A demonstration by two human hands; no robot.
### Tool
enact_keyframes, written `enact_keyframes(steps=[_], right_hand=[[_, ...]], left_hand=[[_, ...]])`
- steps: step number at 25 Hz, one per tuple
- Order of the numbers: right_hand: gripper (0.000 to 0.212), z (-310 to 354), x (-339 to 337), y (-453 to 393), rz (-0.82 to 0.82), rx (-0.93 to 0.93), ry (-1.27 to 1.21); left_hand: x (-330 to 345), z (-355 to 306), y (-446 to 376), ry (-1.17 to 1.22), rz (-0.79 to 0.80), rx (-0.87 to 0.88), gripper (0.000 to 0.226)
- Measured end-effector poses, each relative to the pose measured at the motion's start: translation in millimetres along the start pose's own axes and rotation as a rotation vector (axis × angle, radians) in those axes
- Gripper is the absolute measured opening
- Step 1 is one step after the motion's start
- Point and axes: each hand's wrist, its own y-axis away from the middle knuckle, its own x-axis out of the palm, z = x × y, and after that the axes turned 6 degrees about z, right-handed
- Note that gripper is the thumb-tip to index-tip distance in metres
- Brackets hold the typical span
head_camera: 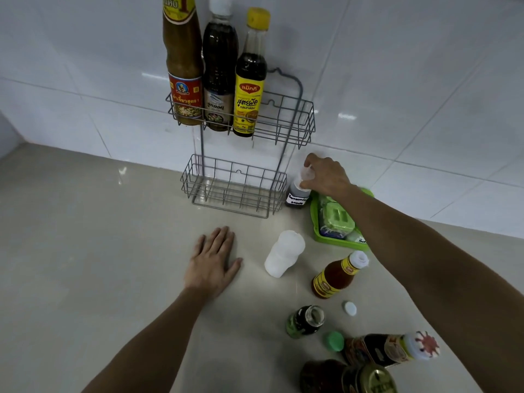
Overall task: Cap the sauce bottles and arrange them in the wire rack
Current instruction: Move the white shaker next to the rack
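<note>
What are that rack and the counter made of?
The rack looks like thin metal wire with a matte grey coating: slim welded-looking rods in a grid. The counter seems polished stone or glazed tile: beige, glossy, with light reflections.

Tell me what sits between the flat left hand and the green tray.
In the head view, a white squeeze bottle stands between the left hand and the green tray; otherwise bare counter.

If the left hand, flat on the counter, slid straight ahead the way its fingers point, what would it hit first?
Probably the grey wire rack's empty lower basket: the left hand points up-counter at it, with bare counter between. Depth is uncertain.
</note>
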Motion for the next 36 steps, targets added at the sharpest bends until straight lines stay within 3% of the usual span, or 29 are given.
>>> enact_keyframes(steps=[8, 12, 15, 19, 22, 24, 29, 36], right_hand=[[0.036, 3.7, 9.2, -14.6, -0.075, -0.011, 0.087], [0.040, 7.0, 6.0, -2.2, -0.124, -0.048, 0.190], [0.041, 14.8, -6.2, 16.9, -0.116, -0.187, 0.001], [0.049, 36.8, -24.2, 67.6, 0.276, -0.459, -0.179], [0.069, 40.3, -19.3, 94.4, 0.555, -0.547, -0.085], [0.072, 36.0, -10.0, 101.7, 0.603, -0.598, 0.034], [0.054, 27.1, 4.5, 105.2, 0.415, -0.616, 0.134], [0.052, 15.3, -5.4, 78.8, 0.176, -0.340, 0.087]], left_hand=[[0.3, 1.1, -0.3, 0.003, -0.014, 0.003, 0.073], [-0.5, 1.1, 0.2, 0.015, -0.009, 0.009, 0.074], [-1.3, 1.4, 0.7, 0.022, -0.009, 0.010, 0.074], [-0.7, 1.5, 0.2, 0.039, -0.003, 0.011, 0.074], [-1.4, 1.1, 0.4, 0.053, 0.004, 0.011, 0.074], [-1.4, 1.1, 1.1, 0.051, 0.008, 0.013, 0.074], [-1.8, 1.8, 2.0, 0.055, 0.006, 0.027, 0.075], [-1.1, 1.8, 1.6, 0.051, -0.010, 0.019, 0.075]])
